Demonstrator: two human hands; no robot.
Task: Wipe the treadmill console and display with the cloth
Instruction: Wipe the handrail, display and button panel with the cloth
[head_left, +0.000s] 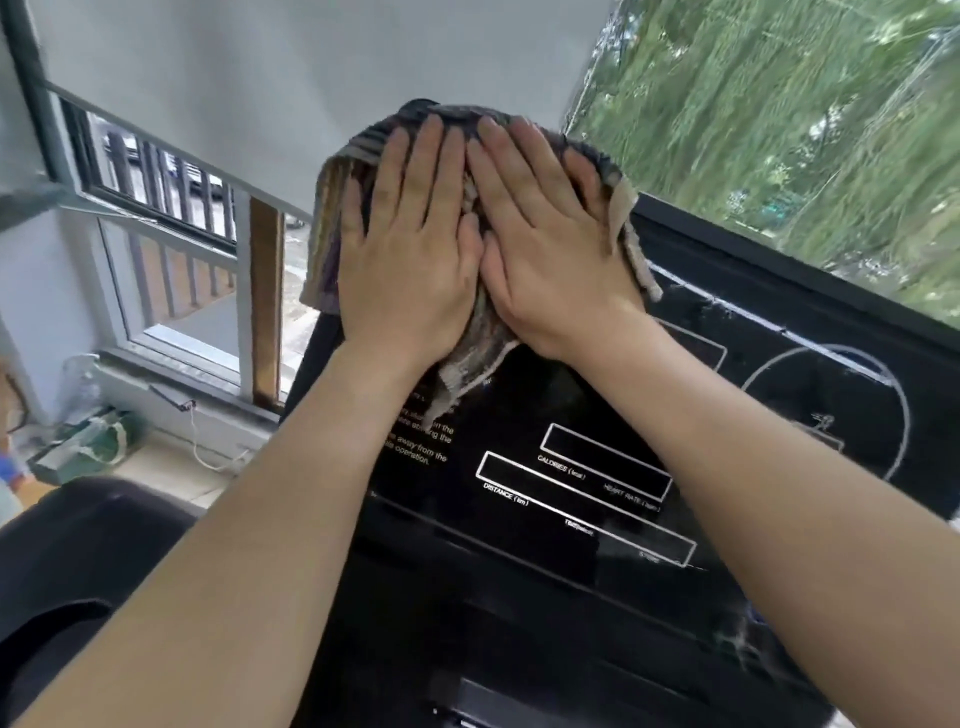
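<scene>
Cloth (332, 218) under left hand (410, 265), right hand (550, 254) (flat)

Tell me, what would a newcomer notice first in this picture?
The left hand and the right hand press flat, side by side, on a striped cloth at the top of a black treadmill console, mid-view. Below them, white-outlined boxes labelled for distance and calories stand out. Blurred green trees fill the upper right.
</scene>
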